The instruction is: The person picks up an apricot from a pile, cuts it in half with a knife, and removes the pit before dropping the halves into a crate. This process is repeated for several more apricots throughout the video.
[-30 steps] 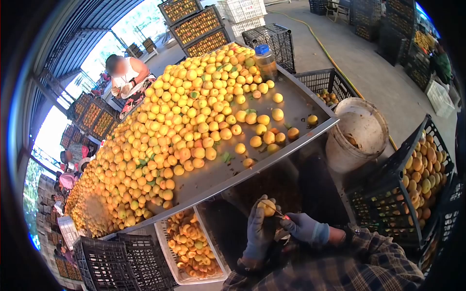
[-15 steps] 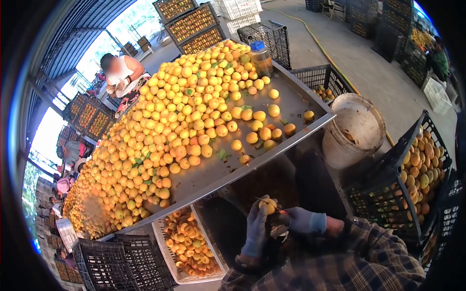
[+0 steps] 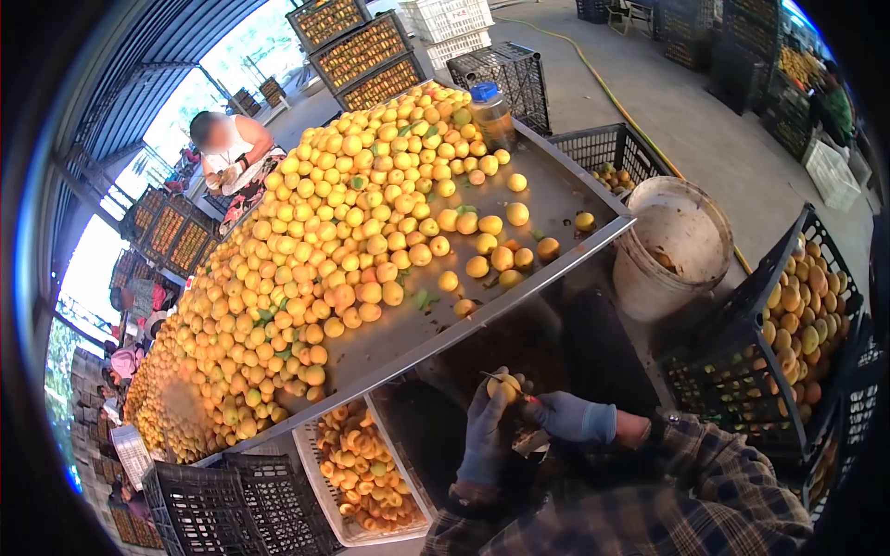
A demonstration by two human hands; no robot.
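Both hands wear grey-blue gloves and meet over my lap, below the metal table's edge. My left hand (image 3: 485, 431) is closed around a yellow apricot (image 3: 502, 390), holding it up between thumb and fingers. Against that fruit, my right hand (image 3: 577, 417) grips a small knife (image 3: 531, 399); a bit of red shows at its handle, and a thin tip seems to stick out past the apricot's far side. Most of the handle is hidden in the glove. Left of my knees, a white crate (image 3: 422, 501) holds halved, opened apricots (image 3: 363, 468).
Whole apricots (image 3: 324, 250) are heaped on the metal table (image 3: 371, 357), where a blue-lidded jar (image 3: 491, 116) stands. A dirty white bucket (image 3: 672, 246) and a black crate of fruit (image 3: 732, 389) are on my right. Black crates (image 3: 236, 505) stand lower left. A person (image 3: 232, 153) sits across the table.
The whole view has shifted slightly. My hands stay together at the apricot, with the right hand turned a little against it.
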